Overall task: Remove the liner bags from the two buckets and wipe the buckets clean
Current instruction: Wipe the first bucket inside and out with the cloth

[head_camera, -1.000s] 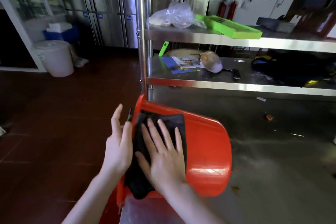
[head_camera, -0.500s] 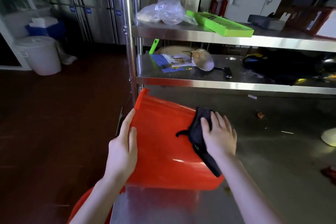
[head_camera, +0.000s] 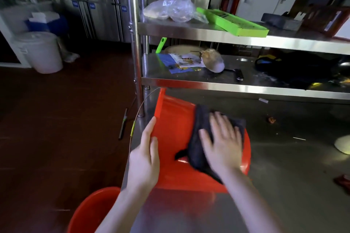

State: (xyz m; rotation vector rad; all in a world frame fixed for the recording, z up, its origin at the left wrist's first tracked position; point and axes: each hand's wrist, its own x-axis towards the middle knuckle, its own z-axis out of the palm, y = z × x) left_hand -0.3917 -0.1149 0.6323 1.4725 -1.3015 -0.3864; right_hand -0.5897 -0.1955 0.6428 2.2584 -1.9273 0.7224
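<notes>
A red bucket [head_camera: 174,130] lies on its side on the steel table [head_camera: 284,176], with its rim toward the left and its wire handle hanging past the table's edge. My left hand [head_camera: 144,157] rests flat against the bucket's left side near the rim. With spread fingers, my right hand [head_camera: 221,142] presses a dark cloth [head_camera: 200,130] onto the bucket's upper wall. A second red bucket [head_camera: 91,212] stands on the floor at the lower left, only partly in view.
Steel shelves [head_camera: 236,85] rise behind the table, holding a clear plastic bag [head_camera: 174,7], a green tray [head_camera: 233,22], papers and a ladle. A white lidded bucket [head_camera: 41,51] stands on the dark floor at the far left. Scraps lie on the table at the right.
My right hand has slid the cloth from the bucket's far right side back toward the middle of its wall. My left hand stays on the bucket near the rim.
</notes>
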